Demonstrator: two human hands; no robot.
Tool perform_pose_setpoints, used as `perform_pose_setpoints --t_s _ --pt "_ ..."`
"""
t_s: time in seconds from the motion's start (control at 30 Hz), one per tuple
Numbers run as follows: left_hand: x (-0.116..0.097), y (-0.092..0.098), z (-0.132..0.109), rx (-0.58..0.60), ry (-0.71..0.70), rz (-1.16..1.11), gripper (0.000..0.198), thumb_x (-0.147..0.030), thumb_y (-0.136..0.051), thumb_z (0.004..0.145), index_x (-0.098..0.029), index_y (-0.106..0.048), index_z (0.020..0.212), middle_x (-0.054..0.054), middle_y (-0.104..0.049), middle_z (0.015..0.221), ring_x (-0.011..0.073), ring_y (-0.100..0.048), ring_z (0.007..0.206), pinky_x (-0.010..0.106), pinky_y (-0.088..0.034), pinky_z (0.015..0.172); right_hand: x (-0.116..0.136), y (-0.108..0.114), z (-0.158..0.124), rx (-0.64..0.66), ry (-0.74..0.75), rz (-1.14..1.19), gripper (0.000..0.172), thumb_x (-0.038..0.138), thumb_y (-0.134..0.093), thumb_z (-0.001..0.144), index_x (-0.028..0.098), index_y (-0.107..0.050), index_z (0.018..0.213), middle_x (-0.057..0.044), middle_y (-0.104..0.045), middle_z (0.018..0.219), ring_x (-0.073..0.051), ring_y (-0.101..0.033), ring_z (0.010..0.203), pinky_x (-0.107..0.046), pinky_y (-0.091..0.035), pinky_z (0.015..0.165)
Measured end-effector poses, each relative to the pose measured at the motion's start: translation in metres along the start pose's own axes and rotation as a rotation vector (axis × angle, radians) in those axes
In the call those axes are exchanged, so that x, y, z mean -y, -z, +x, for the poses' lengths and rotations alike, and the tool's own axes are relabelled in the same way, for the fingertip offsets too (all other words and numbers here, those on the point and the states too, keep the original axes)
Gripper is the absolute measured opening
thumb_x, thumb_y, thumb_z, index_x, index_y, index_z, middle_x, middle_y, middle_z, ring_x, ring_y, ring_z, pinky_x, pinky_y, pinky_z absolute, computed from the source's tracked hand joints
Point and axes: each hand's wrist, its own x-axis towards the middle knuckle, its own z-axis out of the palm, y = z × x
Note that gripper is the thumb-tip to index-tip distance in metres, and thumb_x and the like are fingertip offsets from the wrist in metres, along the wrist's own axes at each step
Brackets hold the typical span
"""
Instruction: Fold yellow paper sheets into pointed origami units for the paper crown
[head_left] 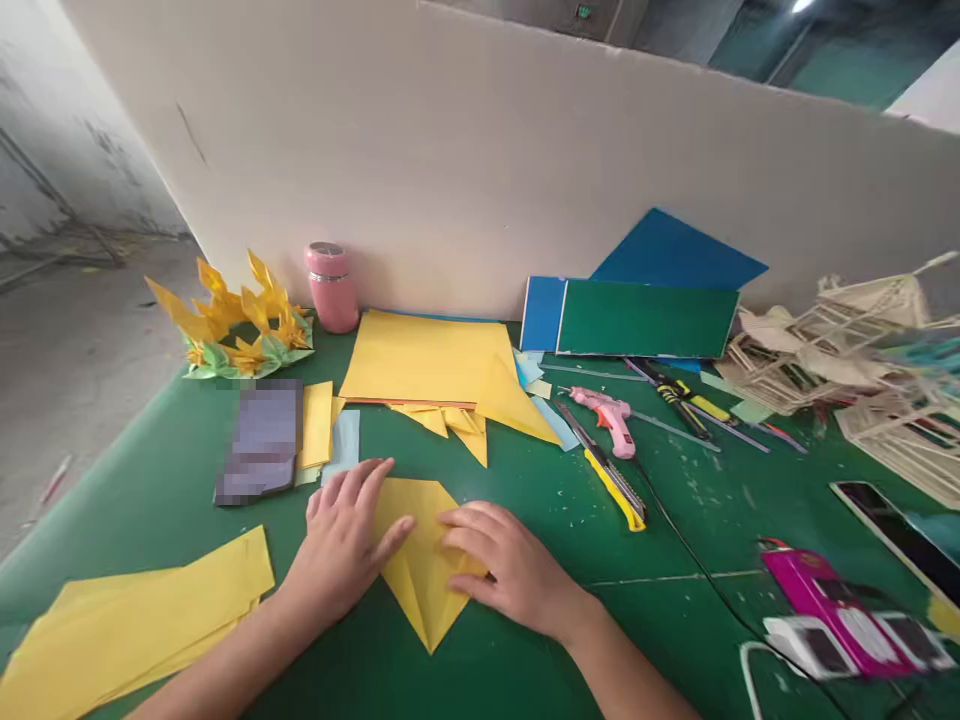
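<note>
A folded sheet of yellow paper point(425, 575) lies on the green tabletop, its point toward me and creases running down to it. My left hand point(346, 540) is over its left edge, fingers stretched out and thumb apart, resting on the paper. From the other side, my right hand point(506, 565) reaches over the right edge with its fingers extended and slightly blurred. Both hands are open, and part of the paper's sides is hidden under them. More yellow sheets point(150, 620) are stacked at the left, beside my left forearm.
Behind the hands lie a large yellow sheet stack point(427, 355), a pink glue gun point(607, 415) and a yellow utility knife point(615, 490). A paper flower ring point(240, 320) and pink cup point(332, 290) stand back left. A magenta power strip point(836, 610) with cables lies right.
</note>
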Motion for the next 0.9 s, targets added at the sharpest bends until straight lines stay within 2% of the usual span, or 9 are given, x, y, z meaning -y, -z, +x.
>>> perform_pose_setpoints --t_s 0.07,0.17,0.3,0.4,0.47,0.6,0.73,0.9 --pt "-0.004 -0.001 -0.002 0.024 -0.070 -0.059 0.049 -0.047 -0.044 0.090 -0.021 -0.038 0.131 0.012 -0.057 0.122 0.0322 -0.054 0.111 0.051 -0.048 0.089 0.000 0.002 0.001 0.010 -0.007 -0.007 0.031 0.035 -0.062 0.087 0.020 -0.058 0.114 -0.008 -0.060 0.125 -0.023 -0.050 0.118 -0.040 -0.041 0.102" --pt "-0.012 -0.002 -0.003 0.014 -0.091 -0.194 0.051 -0.041 -0.050 0.088 -0.022 -0.034 0.132 0.012 -0.054 0.122 0.0285 -0.055 0.111 0.044 -0.050 0.089 0.001 0.004 0.003 0.016 -0.013 -0.008 0.032 0.035 -0.061 0.087 0.020 -0.058 0.115 -0.008 -0.060 0.124 -0.023 -0.050 0.117 -0.040 -0.042 0.101" --pt "-0.018 -0.005 0.001 -0.078 0.036 -0.426 0.043 -0.027 -0.047 0.087 -0.024 -0.036 0.128 0.011 -0.049 0.118 0.0212 -0.058 0.103 0.035 -0.053 0.082 0.003 0.005 0.003 0.007 -0.014 0.003 0.029 0.033 -0.062 0.087 0.020 -0.059 0.113 -0.008 -0.061 0.121 -0.023 -0.051 0.115 -0.039 -0.043 0.099" --pt "-0.017 -0.008 0.007 -0.098 0.163 -0.588 0.039 -0.025 -0.047 0.084 -0.023 -0.037 0.122 0.005 -0.053 0.098 0.0159 -0.061 0.081 0.030 -0.055 0.070 0.003 0.004 0.004 0.010 -0.010 0.008 0.030 0.033 -0.061 0.087 0.020 -0.059 0.115 -0.008 -0.061 0.121 -0.023 -0.051 0.114 -0.039 -0.043 0.099" --pt "-0.016 -0.010 0.010 -0.075 0.218 -0.646 0.034 -0.026 -0.048 0.082 -0.022 -0.039 0.114 0.002 -0.054 0.089 0.0150 -0.061 0.075 0.030 -0.055 0.067 0.003 0.004 0.004 0.007 -0.010 0.015 0.031 0.033 -0.060 0.088 0.020 -0.059 0.116 -0.008 -0.061 0.122 -0.023 -0.051 0.115 -0.039 -0.043 0.099" --pt "-0.017 -0.008 0.013 -0.075 0.264 -0.653 0.025 -0.027 -0.049 0.078 -0.022 -0.041 0.102 0.001 -0.056 0.085 0.0158 -0.061 0.077 0.031 -0.054 0.070 0.001 0.003 0.004 -0.003 -0.018 0.038 0.028 0.033 -0.061 0.088 0.020 -0.060 0.112 -0.008 -0.061 0.122 -0.023 -0.051 0.115 -0.039 -0.043 0.099" --pt "-0.015 -0.002 0.016 -0.039 0.255 -0.599 0.016 -0.028 -0.048 0.077 -0.022 -0.042 0.091 -0.003 -0.052 0.074 0.0120 -0.054 0.058 0.026 -0.050 0.055 0.001 0.002 0.003 -0.011 -0.029 0.050 0.026 0.033 -0.062 0.087 0.020 -0.061 0.109 -0.008 -0.061 0.122 -0.023 -0.052 0.115 -0.039 -0.043 0.099" --pt "-0.010 0.003 0.017 -0.040 0.108 -0.536 0.006 -0.021 -0.045 0.078 -0.022 -0.049 0.082 -0.003 -0.053 0.068 0.0114 -0.053 0.055 0.022 -0.047 0.049 0.003 0.004 0.004 -0.007 -0.030 0.046 0.023 0.034 -0.061 0.087 0.020 -0.062 0.106 -0.008 -0.063 0.121 -0.023 -0.053 0.115 -0.039 -0.044 0.099"
